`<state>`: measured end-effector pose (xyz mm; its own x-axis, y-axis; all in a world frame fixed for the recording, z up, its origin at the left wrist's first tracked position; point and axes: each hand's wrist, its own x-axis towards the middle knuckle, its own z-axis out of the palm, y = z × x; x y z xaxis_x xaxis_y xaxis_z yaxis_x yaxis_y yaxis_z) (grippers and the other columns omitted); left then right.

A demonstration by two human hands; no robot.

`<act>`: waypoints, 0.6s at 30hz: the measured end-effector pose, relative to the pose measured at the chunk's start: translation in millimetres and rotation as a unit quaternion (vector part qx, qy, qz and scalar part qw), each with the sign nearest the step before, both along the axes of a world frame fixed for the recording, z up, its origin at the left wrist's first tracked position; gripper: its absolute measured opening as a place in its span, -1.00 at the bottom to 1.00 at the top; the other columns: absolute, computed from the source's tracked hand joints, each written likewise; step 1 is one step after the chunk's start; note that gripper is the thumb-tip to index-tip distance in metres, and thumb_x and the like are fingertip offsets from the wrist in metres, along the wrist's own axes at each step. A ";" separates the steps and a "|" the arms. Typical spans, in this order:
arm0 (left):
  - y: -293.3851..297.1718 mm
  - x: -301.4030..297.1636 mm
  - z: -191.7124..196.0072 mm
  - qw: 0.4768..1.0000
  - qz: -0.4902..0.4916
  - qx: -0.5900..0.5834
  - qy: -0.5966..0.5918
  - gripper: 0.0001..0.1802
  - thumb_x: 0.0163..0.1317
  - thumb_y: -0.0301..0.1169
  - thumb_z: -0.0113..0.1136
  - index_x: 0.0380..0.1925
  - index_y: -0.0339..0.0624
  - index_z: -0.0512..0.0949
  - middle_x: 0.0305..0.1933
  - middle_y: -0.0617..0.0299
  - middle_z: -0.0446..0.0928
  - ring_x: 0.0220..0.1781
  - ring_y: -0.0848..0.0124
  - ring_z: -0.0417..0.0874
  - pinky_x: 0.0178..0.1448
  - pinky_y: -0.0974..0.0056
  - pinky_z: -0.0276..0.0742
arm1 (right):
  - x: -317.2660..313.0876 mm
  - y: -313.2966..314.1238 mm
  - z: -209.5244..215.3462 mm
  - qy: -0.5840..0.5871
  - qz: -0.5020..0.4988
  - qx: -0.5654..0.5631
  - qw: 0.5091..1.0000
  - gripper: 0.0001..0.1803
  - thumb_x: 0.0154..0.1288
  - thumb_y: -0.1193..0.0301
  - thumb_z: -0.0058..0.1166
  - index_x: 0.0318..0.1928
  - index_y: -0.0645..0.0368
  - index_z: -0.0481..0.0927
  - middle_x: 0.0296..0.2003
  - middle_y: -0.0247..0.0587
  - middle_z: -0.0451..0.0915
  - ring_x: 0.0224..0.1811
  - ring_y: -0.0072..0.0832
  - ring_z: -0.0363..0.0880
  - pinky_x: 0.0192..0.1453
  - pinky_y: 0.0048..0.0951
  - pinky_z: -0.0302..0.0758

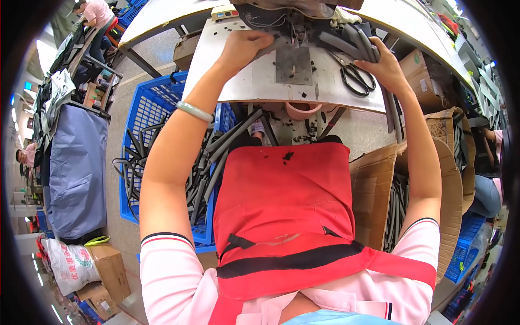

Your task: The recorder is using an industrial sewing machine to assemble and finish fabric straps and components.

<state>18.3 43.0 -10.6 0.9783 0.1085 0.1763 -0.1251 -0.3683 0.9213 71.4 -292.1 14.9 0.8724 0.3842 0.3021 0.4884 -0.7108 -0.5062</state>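
Observation:
My left hand (241, 50) is closed, its fingers pinching the end of a grey strip (271, 47) at the left side of the dark machine head (287, 15). On the other side, my right hand (387, 67) curls round a bundle of grey foam-like strips (346, 45), whose ends point toward the machine's middle. A metal plate (293, 67) with dark scraps on it is set in the white tabletop (238, 81). Black-handled scissors (357, 81) lie on the table just left of my right hand, below the bundle.
A blue plastic crate (130, 189) full of grey strips stands at my left. At my right, an open cardboard box (374, 189) holds more strips. Beneath the table is a pink bin (303, 111); dark scraps litter the floor. A person (97, 16) works at far left.

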 end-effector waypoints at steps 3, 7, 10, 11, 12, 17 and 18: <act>-6.5 -13.0 1.3 0.990 -0.066 0.127 -0.006 -0.67 0.21 -0.27 0.30 -0.22 -0.36 0.68 -0.41 0.20 0.64 -0.40 0.50 0.59 -0.30 0.37 0.52 | -28.7 -10.0 -4.9 0.035 0.067 -0.015 0.997 -0.39 0.06 0.32 0.37 0.13 0.21 0.47 -0.23 0.02 0.66 -0.21 -0.20 0.66 -0.06 -0.23 0.53; -63.6 -39.7 4.7 0.971 -0.206 0.090 0.080 -0.68 0.15 -0.29 0.31 -0.28 -0.40 0.67 -0.55 0.13 0.61 -0.61 0.45 0.56 -0.47 0.29 0.50 | -133.4 68.6 -29.4 -0.182 0.346 -0.162 0.906 -0.76 0.10 0.45 0.10 -0.17 0.20 0.57 0.11 -0.08 0.47 0.18 -0.17 0.43 0.27 -0.23 0.41; -104.2 -47.0 9.4 0.964 -0.247 0.043 0.085 -0.72 0.19 -0.31 0.28 -0.29 -0.37 0.67 -0.54 0.18 0.61 -0.57 0.49 0.54 -0.47 0.32 0.50 | -175.6 108.9 -61.6 -0.246 0.344 -0.214 0.880 -0.84 0.14 0.37 0.01 -0.30 0.16 0.52 -0.02 -0.04 0.55 0.14 -0.20 0.49 0.28 -0.20 0.36; -106.5 -47.9 5.0 0.963 -0.250 0.043 0.087 -0.72 0.19 -0.31 0.28 -0.29 -0.37 0.67 -0.54 0.18 0.61 -0.57 0.49 0.54 -0.47 0.32 0.50 | -170.6 106.5 -70.9 -0.143 0.356 -0.257 0.887 -0.85 0.11 0.38 0.06 -0.31 0.15 0.53 -0.11 -0.03 0.58 0.06 -0.18 0.53 0.20 -0.18 0.40; -98.6 -49.6 -6.2 0.965 -0.243 0.001 0.099 -0.69 0.24 -0.27 0.23 -0.28 -0.37 0.66 -0.51 0.20 0.62 -0.52 0.50 0.54 -0.41 0.32 0.51 | -160.0 111.1 -75.1 -0.042 0.371 -0.293 0.880 -0.85 0.07 0.40 0.11 -0.32 0.15 0.53 -0.21 -0.03 0.61 -0.02 -0.16 0.57 0.13 -0.17 0.43; -19.2 -87.4 -53.1 0.944 -0.234 0.096 0.211 -0.43 0.41 0.04 -0.03 -0.35 -0.29 0.66 -0.41 0.25 0.63 -0.28 0.53 0.57 -0.12 0.35 0.49 | -92.5 37.7 -9.8 0.006 0.214 -0.153 0.965 -0.68 -0.01 0.42 0.24 -0.22 0.29 0.56 -0.35 0.11 0.61 -0.18 -0.02 0.62 -0.09 -0.14 0.52; -13.4 -97.9 -57.2 0.927 -0.250 0.026 0.278 -0.47 0.42 0.02 0.00 -0.32 -0.25 0.67 -0.42 0.25 0.62 -0.38 0.52 0.56 -0.20 0.38 0.50 | -88.6 24.5 0.3 0.018 0.171 -0.143 0.975 -0.62 0.00 0.41 0.25 -0.14 0.32 0.55 -0.33 0.14 0.61 -0.17 0.00 0.61 -0.05 -0.16 0.52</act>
